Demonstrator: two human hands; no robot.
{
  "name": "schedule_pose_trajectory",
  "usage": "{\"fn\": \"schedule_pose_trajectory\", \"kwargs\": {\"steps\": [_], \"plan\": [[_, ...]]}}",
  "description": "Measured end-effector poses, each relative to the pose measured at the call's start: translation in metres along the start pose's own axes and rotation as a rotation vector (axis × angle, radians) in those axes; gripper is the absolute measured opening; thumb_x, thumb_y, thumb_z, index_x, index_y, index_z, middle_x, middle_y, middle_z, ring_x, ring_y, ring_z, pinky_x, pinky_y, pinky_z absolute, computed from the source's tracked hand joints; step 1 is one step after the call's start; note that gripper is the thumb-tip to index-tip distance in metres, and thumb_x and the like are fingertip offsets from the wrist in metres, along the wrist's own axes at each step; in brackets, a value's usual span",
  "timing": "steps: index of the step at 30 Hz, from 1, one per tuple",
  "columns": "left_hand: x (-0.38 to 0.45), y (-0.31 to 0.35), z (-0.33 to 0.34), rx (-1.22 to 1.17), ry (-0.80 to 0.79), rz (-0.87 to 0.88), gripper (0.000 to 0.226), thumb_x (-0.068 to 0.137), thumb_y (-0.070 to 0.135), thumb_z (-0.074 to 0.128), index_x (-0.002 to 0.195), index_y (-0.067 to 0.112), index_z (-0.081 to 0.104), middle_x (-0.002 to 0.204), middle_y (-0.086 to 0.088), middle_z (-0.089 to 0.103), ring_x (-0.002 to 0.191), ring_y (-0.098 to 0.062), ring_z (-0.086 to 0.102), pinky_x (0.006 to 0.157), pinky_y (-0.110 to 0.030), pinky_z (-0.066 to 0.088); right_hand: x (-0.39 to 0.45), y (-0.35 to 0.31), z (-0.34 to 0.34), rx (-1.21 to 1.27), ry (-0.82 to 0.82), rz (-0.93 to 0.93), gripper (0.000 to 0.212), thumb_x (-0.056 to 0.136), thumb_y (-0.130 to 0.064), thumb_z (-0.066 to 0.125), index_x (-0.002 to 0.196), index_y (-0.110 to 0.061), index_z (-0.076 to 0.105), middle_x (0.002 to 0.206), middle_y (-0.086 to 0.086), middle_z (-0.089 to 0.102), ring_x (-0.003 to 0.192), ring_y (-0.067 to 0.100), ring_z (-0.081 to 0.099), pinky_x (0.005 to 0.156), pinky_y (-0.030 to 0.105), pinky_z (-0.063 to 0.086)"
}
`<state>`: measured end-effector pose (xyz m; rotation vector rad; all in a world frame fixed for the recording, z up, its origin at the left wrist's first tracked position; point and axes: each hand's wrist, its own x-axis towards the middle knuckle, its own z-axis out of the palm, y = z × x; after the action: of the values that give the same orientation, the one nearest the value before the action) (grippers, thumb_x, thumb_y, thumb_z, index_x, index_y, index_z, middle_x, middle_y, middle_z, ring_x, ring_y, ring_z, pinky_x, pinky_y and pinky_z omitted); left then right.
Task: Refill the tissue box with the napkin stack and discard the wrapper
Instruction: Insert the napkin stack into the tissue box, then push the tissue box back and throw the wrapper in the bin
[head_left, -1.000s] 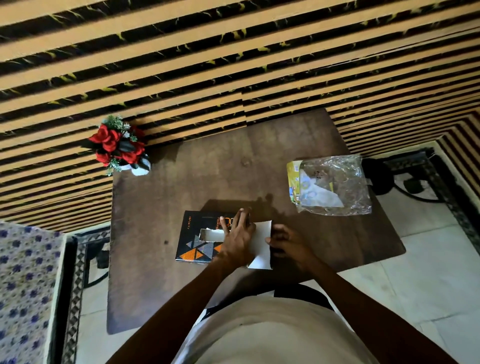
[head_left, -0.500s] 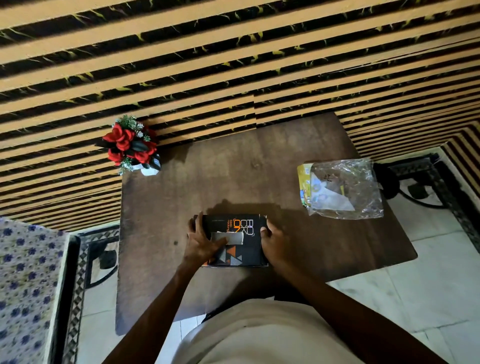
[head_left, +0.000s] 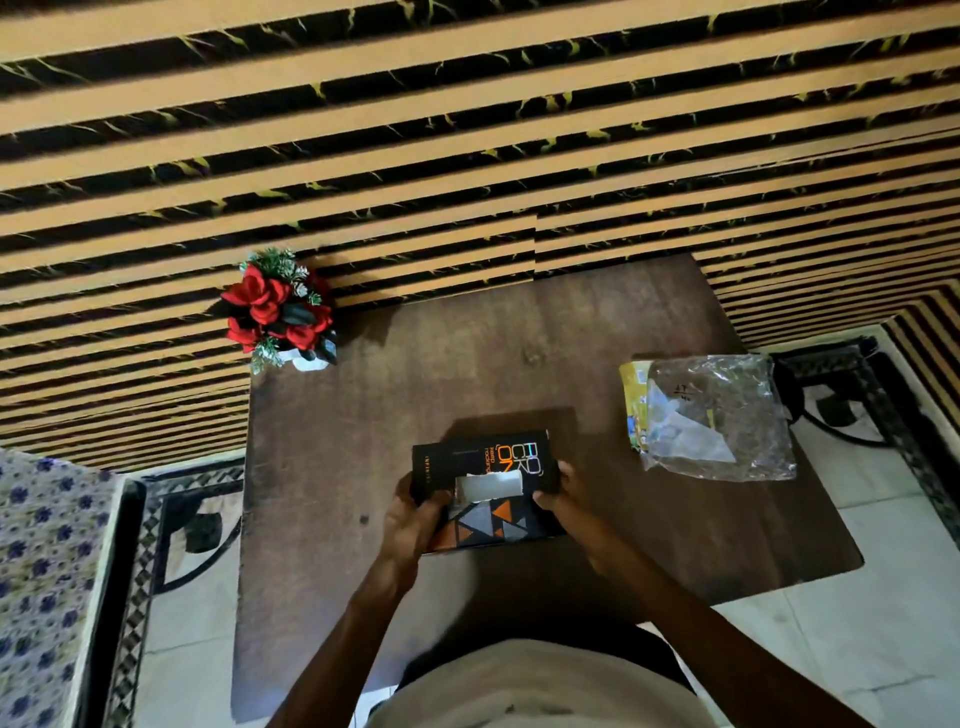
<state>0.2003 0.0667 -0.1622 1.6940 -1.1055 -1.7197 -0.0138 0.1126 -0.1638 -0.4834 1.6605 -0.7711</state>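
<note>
The black tissue box (head_left: 493, 457) with orange lettering and triangle patterns sits near the front middle of the brown table (head_left: 363, 441). White napkin (head_left: 488, 486) shows through its top slot. My left hand (head_left: 415, 519) grips the box's left end and my right hand (head_left: 566, 499) grips its right end. The box looks tilted up a little at its near edge. The clear plastic wrapper (head_left: 722, 421), with a yellow printed strip and a white scrap inside, lies crumpled on the table's right side, apart from both hands.
A small white pot of red artificial flowers (head_left: 278, 312) stands at the table's back left corner against the striped wall. A patterned cloth surface (head_left: 41, 587) is at the left. Tiled floor and dark metal furniture legs (head_left: 841, 400) lie right of the table.
A second ago my hands pressed the white napkin stack at the box's right end. The stack is now inside, and both hands hold the box's ends, lifting its near edge slightly.
</note>
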Motion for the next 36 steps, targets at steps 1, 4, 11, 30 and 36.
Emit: {"fn": "schedule_pose_trajectory", "kwargs": {"steps": [1,4,11,30,36], "plan": [[0.005,0.01,0.001,-0.006,0.008,0.025,0.041,0.091,0.014,0.061,0.129,0.016,0.048,0.119,-0.005,0.062,0.096,-0.013,0.065,0.061,-0.015,0.055,0.006,-0.007,0.0,-0.008,0.047,-0.056,0.059,0.087,0.003,0.061,0.138,-0.015,0.037,0.14,0.01,0.051,0.126,0.026,0.052,0.1,0.035,0.045],[0.028,0.048,0.003,-0.098,0.002,0.133,0.041,0.091,0.002,0.057,0.129,0.014,0.047,0.112,0.003,0.061,0.097,-0.009,0.064,0.062,-0.013,0.055,0.029,-0.042,-0.002,-0.047,0.107,-0.21,0.065,0.08,0.008,0.066,0.136,-0.01,0.039,0.138,0.014,0.051,0.126,0.025,0.051,0.105,0.037,0.044],[0.125,0.124,0.005,-0.23,0.005,0.252,0.061,0.083,-0.006,0.06,0.135,0.024,0.048,0.123,-0.006,0.065,0.109,-0.023,0.065,0.077,-0.033,0.061,0.11,-0.14,0.0,0.006,0.173,-0.272,0.063,0.083,-0.002,0.068,0.138,-0.01,0.039,0.133,0.009,0.056,0.106,0.014,0.055,0.084,0.023,0.047],[0.228,0.143,0.009,-0.205,-0.027,0.197,0.069,0.08,-0.009,0.066,0.139,0.02,0.044,0.13,-0.001,0.059,0.117,-0.024,0.06,0.092,-0.053,0.055,0.22,-0.191,0.005,-0.024,0.112,-0.123,0.068,0.084,0.006,0.063,0.143,-0.017,0.038,0.143,0.012,0.048,0.118,0.032,0.055,0.081,0.043,0.058],[0.208,0.148,0.034,0.278,0.438,0.211,0.068,0.079,0.019,0.073,0.137,0.017,0.038,0.12,-0.005,0.047,0.107,-0.022,0.051,0.078,-0.033,0.055,0.192,-0.183,-0.008,-0.211,0.197,-0.25,0.061,0.089,-0.017,0.064,0.144,-0.016,0.038,0.14,0.009,0.052,0.12,0.024,0.056,0.092,0.034,0.05]]}}
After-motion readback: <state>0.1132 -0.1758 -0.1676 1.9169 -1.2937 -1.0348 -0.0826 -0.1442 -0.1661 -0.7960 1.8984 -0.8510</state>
